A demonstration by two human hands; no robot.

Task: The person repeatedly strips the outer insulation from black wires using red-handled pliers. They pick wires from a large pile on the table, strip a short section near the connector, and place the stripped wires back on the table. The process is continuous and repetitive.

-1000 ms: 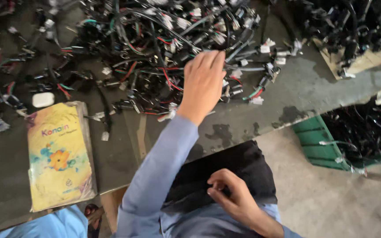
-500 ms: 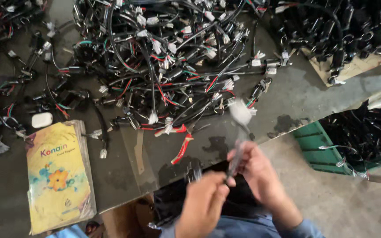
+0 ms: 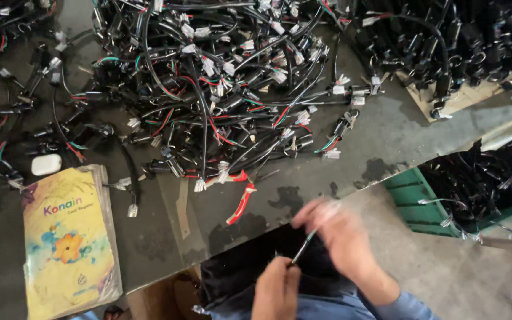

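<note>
Below the table's near edge, over a black cloth on my lap, my left hand [image 3: 277, 289] and my right hand [image 3: 338, 232] hold the two ends of a thin wire lead [image 3: 302, 247]. The right hand is blurred and grips the upper end; the left pinches the lower end. Just beyond them on the dark tabletop [image 3: 386, 142] lie red-handled pliers [image 3: 241, 198]. A large tangle of black, red and green wire harnesses with white connectors [image 3: 208, 89] covers the table behind.
A yellow notebook [image 3: 66, 240] lies at the near left, a small white case [image 3: 46, 164] beside it. A green crate [image 3: 428, 201] holding black harnesses stands on the floor at right. More black harnesses rest on cardboard [image 3: 469, 98] at the back right.
My left hand left the harness pile and came down to the lap. Both hands now hold a single lead, lower than half a second ago.
</note>
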